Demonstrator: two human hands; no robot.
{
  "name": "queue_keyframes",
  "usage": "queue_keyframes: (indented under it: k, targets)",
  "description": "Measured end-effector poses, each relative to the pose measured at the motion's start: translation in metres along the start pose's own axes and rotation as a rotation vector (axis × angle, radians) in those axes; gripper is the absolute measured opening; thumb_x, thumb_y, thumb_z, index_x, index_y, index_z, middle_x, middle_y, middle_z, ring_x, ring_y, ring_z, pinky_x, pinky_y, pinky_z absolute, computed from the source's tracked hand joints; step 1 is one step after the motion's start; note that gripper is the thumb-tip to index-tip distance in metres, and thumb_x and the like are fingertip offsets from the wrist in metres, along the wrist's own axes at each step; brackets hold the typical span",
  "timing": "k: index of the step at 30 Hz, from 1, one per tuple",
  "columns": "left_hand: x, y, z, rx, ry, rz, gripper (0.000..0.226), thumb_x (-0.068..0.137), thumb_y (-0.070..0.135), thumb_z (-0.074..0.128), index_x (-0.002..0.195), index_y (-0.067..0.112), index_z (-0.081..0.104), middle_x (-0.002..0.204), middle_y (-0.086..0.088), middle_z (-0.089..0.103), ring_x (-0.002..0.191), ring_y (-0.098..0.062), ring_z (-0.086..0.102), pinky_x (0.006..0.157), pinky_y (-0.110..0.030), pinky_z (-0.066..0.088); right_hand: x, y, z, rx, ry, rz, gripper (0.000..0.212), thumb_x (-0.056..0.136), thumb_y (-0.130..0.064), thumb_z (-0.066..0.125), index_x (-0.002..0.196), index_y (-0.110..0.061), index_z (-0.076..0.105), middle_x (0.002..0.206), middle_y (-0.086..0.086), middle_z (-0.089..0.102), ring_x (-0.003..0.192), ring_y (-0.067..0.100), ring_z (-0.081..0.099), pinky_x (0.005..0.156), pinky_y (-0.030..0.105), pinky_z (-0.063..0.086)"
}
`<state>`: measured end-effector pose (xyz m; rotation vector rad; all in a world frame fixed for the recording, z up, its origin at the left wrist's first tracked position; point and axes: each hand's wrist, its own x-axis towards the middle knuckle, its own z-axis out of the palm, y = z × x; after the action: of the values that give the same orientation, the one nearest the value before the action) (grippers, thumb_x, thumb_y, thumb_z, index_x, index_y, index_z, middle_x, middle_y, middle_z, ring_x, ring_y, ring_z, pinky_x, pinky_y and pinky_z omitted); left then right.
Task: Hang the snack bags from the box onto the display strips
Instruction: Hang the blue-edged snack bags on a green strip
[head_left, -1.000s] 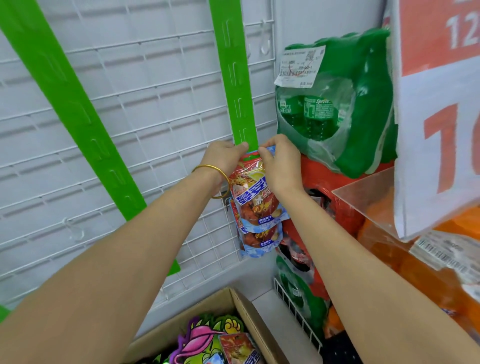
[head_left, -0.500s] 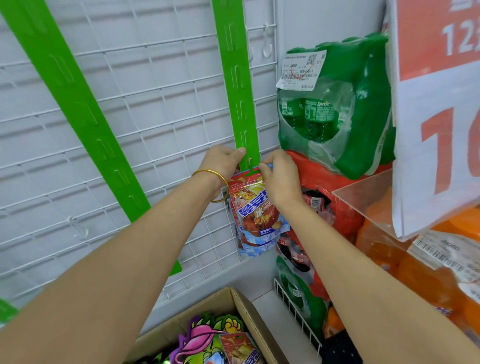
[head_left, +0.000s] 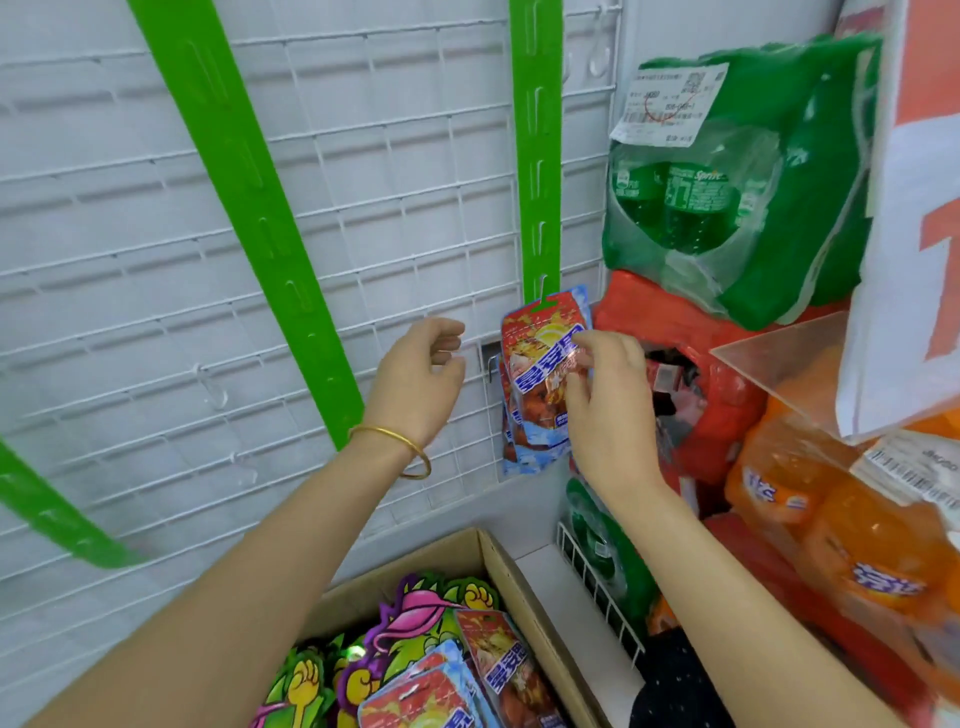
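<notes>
A red and blue snack bag (head_left: 537, 345) hangs from a tab at the lower end of the right green display strip (head_left: 537, 156), with more such bags hanging under it. My right hand (head_left: 605, 395) touches the front of that bag with loosely bent fingers. My left hand (head_left: 421, 379), with a gold bangle at the wrist, hovers just left of the bag, fingers loosely curled and holding nothing. A second green display strip (head_left: 249, 208) slants across the wire grid to the left. The cardboard box (head_left: 498, 558) below holds more snack bags (head_left: 493, 654).
A white wire grid panel (head_left: 156, 291) with small hooks backs the strips. Shrink-wrapped green Sprite bottles (head_left: 727, 197), red packs and orange soda bottles (head_left: 831, 519) are stacked at the right. A large orange and white price sign (head_left: 924, 208) hangs at the far right.
Both hands have come off the top of the snack bag, which now hangs on the strip. My left hand has drawn back to the left; my right hand has slid down the bag's front.
</notes>
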<state>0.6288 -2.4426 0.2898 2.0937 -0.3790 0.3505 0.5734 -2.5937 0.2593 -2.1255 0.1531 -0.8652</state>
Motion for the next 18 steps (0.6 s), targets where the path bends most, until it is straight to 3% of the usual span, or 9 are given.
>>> queue_keyframes:
  k: [2,4,8,10,11,13,15,18]
  targets:
    - [-0.035,-0.025,-0.011,-0.043,-0.011,-0.092,0.028,0.084,-0.007,0.049,0.109,0.001,0.059,0.098,-0.005,0.06,0.088,-0.012,0.056,0.077,-0.01,0.042,-0.032,0.008,0.012,0.009,-0.249,0.061,0.031,0.085,0.006,0.049,0.113,-0.004,0.057,0.115,0.012,0.051,0.097,0.024,0.056,0.089,0.032,0.044]
    - [-0.071,-0.053,-0.019,-0.084,-0.051,-0.243,0.026,0.086,-0.007,0.048,0.108,-0.001,0.059,0.097,-0.008,0.061,0.081,-0.007,0.056,0.072,-0.014,0.044,-0.056,0.015,0.029,-0.008,-0.548,0.134,0.026,0.086,0.003,0.051,0.111,-0.003,0.058,0.112,0.014,0.058,0.09,0.02,0.055,0.081,0.029,0.045]
    - [-0.133,-0.106,-0.03,-0.079,-0.091,-0.511,0.023,0.086,-0.006,0.049,0.106,0.0,0.06,0.096,-0.009,0.061,0.077,-0.006,0.056,0.064,-0.009,0.046,-0.097,0.021,0.064,-0.095,-0.974,0.211,0.019,0.089,-0.01,0.055,0.106,-0.001,0.061,0.102,0.016,0.065,0.086,0.024,0.059,0.072,0.031,0.044]
    - [-0.158,-0.124,-0.037,-0.054,-0.102,-0.6,0.021,0.087,-0.002,0.051,0.106,0.002,0.061,0.097,-0.01,0.061,0.074,-0.005,0.054,0.061,-0.013,0.046,-0.119,0.027,0.08,-0.203,-1.159,0.207,0.018,0.091,-0.02,0.056,0.085,-0.004,0.063,0.081,0.014,0.058,0.08,0.027,0.056,0.062,0.031,0.041]
    - [-0.164,-0.129,-0.037,-0.051,-0.108,-0.626,0.022,0.088,-0.001,0.051,0.107,0.002,0.061,0.099,-0.011,0.061,0.074,-0.005,0.054,0.062,-0.016,0.046,-0.126,0.033,0.085,-0.287,-1.211,0.191,0.029,0.091,-0.027,0.056,0.07,-0.007,0.056,0.07,0.012,0.051,0.075,0.026,0.052,0.059,0.032,0.037]
    - [-0.177,-0.135,-0.041,-0.06,-0.103,-0.674,0.023,0.087,-0.003,0.05,0.108,0.0,0.06,0.101,-0.012,0.062,0.083,-0.013,0.056,0.069,-0.021,0.046,-0.142,0.042,0.093,-0.477,-1.265,0.16,0.042,0.092,-0.039,0.053,0.06,-0.014,0.04,0.063,0.004,0.041,0.073,0.023,0.048,0.062,0.031,0.034]
    - [-0.186,-0.139,-0.044,-0.062,-0.109,-0.708,0.022,0.088,-0.003,0.049,0.107,0.0,0.06,0.1,-0.012,0.061,0.092,-0.018,0.056,0.075,-0.024,0.044,-0.156,0.044,0.094,-0.596,-1.276,0.129,0.043,0.092,-0.045,0.05,0.062,-0.015,0.039,0.067,0.001,0.045,0.076,0.023,0.05,0.065,0.03,0.039]
    - [-0.19,-0.142,-0.046,-0.056,-0.132,-0.722,0.02,0.088,0.0,0.049,0.105,0.004,0.061,0.103,-0.013,0.063,0.093,-0.019,0.056,0.081,-0.03,0.047,-0.168,0.04,0.092,-0.676,-1.251,0.059,0.032,0.094,-0.034,0.051,0.077,-0.007,0.052,0.093,0.009,0.061,0.088,0.028,0.059,0.07,0.032,0.045]
